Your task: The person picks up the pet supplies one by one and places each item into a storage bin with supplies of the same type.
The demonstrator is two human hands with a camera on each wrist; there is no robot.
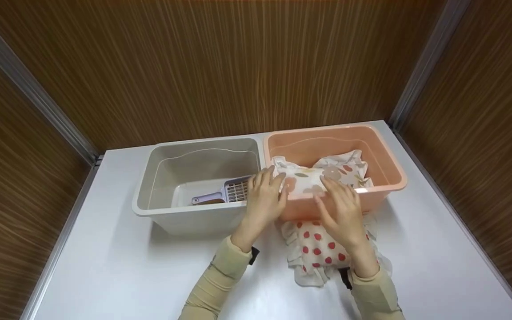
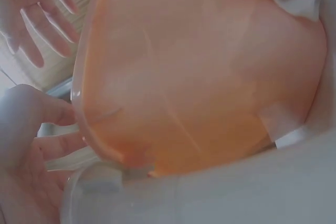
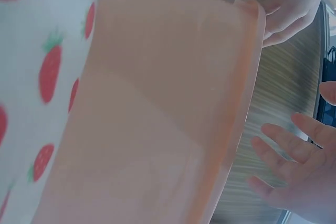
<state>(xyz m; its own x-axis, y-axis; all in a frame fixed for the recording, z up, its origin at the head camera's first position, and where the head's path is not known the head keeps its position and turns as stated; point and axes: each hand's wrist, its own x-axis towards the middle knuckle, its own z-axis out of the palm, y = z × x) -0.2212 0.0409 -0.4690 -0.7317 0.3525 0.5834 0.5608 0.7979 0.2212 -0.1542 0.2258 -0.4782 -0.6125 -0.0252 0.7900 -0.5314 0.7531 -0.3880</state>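
Floral cushion [image 1: 302, 178] is located inside the peach bin [image 1: 307, 150], beside the grey bin [image 1: 189, 222] containing a scoop [image 1: 220, 194]. Left hand [image 1: 262, 198] is positioned at the adjoining rims; right hand [image 1: 344, 215] is over the near rim. Fingers of both hands are apart; contact with the cushion cannot be confirmed. Strawberry-print cushion [image 1: 320, 249] rests on the surface [image 1: 105, 262].

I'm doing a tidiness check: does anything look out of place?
Perhaps one thing: the strawberry-print fabric item lies on the table in front of the pink bin, while the floral fabric item sits inside it.
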